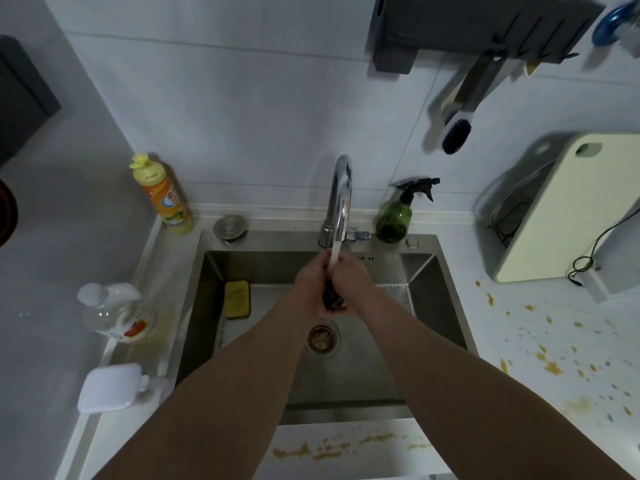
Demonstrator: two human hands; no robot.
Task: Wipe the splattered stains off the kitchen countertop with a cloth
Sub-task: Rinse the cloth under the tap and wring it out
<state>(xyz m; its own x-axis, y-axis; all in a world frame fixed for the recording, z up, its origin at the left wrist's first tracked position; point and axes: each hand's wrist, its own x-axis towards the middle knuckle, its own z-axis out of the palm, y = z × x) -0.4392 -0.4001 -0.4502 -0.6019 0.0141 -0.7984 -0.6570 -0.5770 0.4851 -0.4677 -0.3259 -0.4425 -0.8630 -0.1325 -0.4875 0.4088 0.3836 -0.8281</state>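
Both hands meet over the steel sink (436, 271) under the running tap (341, 199). My left hand (311, 282) and my right hand (349, 280) grip a dark, bunched cloth (331, 297) between them, and the water stream falls onto it. Most of the cloth is hidden inside the hands. Yellow-orange splattered stains (550, 362) dot the white countertop to the right of the sink. More stains (332, 448) streak the front strip of countertop below the sink.
A yellow sponge (237, 298) lies in the sink's left corner, the drain (323, 337) in the middle. A dish soap bottle (162, 195), a clear bottle (114, 311) and a white box (109, 388) stand left. A green spray bottle (398, 216) and a cutting board (568, 206) stand right.
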